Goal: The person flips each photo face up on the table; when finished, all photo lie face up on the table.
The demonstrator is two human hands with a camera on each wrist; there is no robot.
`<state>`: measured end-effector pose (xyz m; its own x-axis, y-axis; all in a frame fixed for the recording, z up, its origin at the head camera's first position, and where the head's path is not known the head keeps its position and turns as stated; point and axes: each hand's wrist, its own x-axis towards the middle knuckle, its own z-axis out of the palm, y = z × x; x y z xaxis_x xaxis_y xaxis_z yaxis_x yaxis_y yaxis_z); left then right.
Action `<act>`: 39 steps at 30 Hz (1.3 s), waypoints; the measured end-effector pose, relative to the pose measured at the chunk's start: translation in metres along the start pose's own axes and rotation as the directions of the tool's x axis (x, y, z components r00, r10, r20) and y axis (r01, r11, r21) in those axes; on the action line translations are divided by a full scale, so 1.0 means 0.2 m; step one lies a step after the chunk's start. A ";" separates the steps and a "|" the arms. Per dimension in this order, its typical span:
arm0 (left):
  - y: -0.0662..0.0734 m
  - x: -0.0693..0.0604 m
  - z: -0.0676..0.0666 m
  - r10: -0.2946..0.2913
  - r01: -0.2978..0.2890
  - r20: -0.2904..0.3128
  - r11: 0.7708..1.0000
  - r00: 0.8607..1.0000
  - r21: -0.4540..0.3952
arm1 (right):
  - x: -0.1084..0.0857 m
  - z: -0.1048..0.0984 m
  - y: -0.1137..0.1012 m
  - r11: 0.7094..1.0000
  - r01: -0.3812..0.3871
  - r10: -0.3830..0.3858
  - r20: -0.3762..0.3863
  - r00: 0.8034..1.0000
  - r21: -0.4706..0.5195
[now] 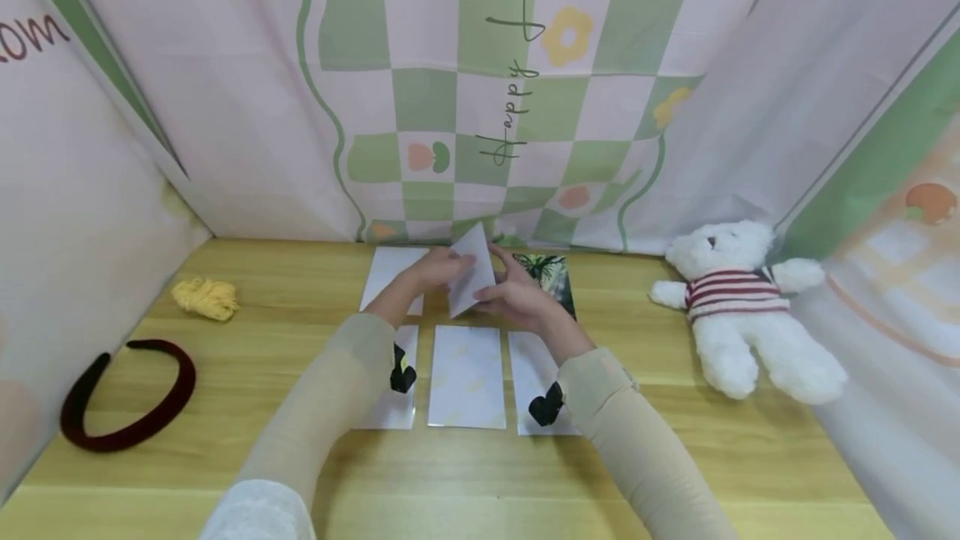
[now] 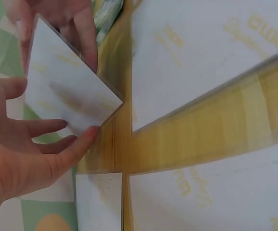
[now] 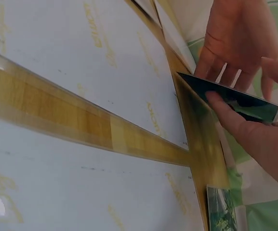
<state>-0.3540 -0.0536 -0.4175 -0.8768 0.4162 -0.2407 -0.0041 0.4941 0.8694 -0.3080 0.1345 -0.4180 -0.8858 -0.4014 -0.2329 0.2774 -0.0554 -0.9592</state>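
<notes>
A white-backed card (image 1: pixel 471 277) stands tilted on edge between the two hands near the far side of the table, between a white card lying face down at the back left and a picture card (image 1: pixel 558 273) at the back right. The right hand (image 1: pixel 521 294) grips it, thumb near the edge of the white side; the left hand (image 1: pixel 442 269) touches it with its fingertips, though whether these pinch or merely rest there I cannot tell. The card's other side (the right wrist view catches it) is dark with a patch of green. Nearer the person, three white rectangles (image 1: pixel 467 376) lie in a row, the outer two partly covered by the sleeves. On the wooden table (image 1: pixel 465 482), well apart to the left, are yellow yarn (image 1: pixel 206 298) and a dark red headband (image 1: pixel 187 382); to the right lies a white teddy bear (image 1: pixel 735 307) in a striped top. Behind hangs a green-checked cloth (image 1: pixel 423 32).
</notes>
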 end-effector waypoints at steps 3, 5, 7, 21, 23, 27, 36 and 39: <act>0.02 0.01 0.00 -0.069 0.075 0.042 0.984 0.997 -0.164 | 0.00 0.01 0.01 0.996 0.008 -0.010 -0.022 1.000 -0.088; 0.03 0.02 0.00 -0.099 0.110 0.055 0.960 0.994 -0.256 | 0.01 0.02 0.02 0.991 0.011 -0.017 -0.048 0.999 -0.133; 0.04 0.02 0.01 -0.115 0.130 0.063 0.932 0.991 -0.338 | 0.01 0.02 0.02 0.986 0.031 -0.040 -0.058 0.997 -0.163; 0.03 0.02 0.00 -0.135 0.152 0.071 0.848 0.988 -0.508 | 0.01 0.04 0.03 0.878 0.111 -0.114 0.021 0.993 -0.466; 0.02 0.03 0.00 -0.134 0.151 0.070 0.831 0.988 -0.535 | 0.01 0.04 0.03 0.868 0.114 -0.111 0.036 0.993 -0.484; 0.01 0.04 -0.01 -0.112 0.140 0.085 0.736 0.990 -0.662 | 0.01 0.04 0.05 0.846 0.113 -0.096 0.060 0.994 -0.521; -0.03 0.02 -0.04 -0.117 0.142 0.094 0.530 0.989 -0.836 | 0.02 0.06 0.08 0.718 0.149 -0.114 0.096 0.989 -0.680; -0.05 0.02 -0.05 -0.119 0.110 0.050 0.572 0.992 -0.813 | 0.02 0.05 0.08 0.620 0.159 -0.131 0.098 0.986 -0.768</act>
<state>-0.3628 -0.0643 -0.4227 -0.8448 0.3922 -0.3640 -0.4896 -0.2923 0.8215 -0.3026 0.1239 -0.4334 -0.8737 -0.4784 -0.0880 -0.2547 0.6041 -0.7551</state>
